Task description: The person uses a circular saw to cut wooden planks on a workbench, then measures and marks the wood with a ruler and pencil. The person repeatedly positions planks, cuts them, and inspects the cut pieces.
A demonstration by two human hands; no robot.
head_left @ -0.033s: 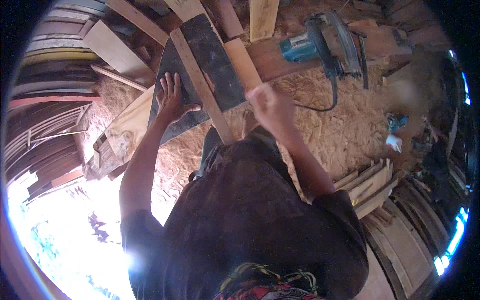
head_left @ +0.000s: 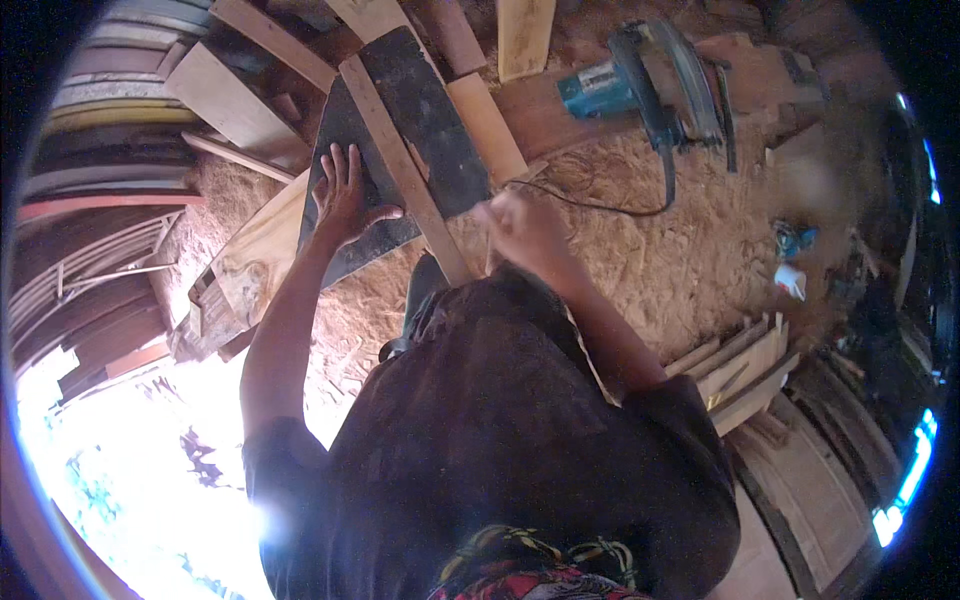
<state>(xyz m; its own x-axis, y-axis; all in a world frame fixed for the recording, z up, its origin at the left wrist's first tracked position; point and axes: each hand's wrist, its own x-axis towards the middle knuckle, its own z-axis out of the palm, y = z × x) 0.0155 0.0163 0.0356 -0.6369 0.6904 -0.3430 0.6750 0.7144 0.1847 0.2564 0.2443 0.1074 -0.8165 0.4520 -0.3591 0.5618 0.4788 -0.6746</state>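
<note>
Board (head_left: pixel 440 130), black-faced, lies under the left hand (head_left: pixel 345 200), strip (head_left: pixel 396 150) laid lengthwise across it and overhanging the near edge. Board looks like flat sheet stock: stiff, some heft, not fragile, though the face has pale scuffs and may be a bit slick with dust. Best hold is a flat palm pressing down, or a grip on both long edges. Strip looks light, rigid, easy to skid; pinch it by its sides. Left fingers are spread and relaxed on the board, left of the strip, gripping nothing; thumb points at the strip, contact unclear. Right hand (head_left: pixel 525 225) is curled and blurred just beside the board's near right corner; can't tell if its fingers hold anything. Saw (head_left: pixel 605 92) sits well apart, beyond the sawdust (head_left: pixel 620 240) at right.
</note>
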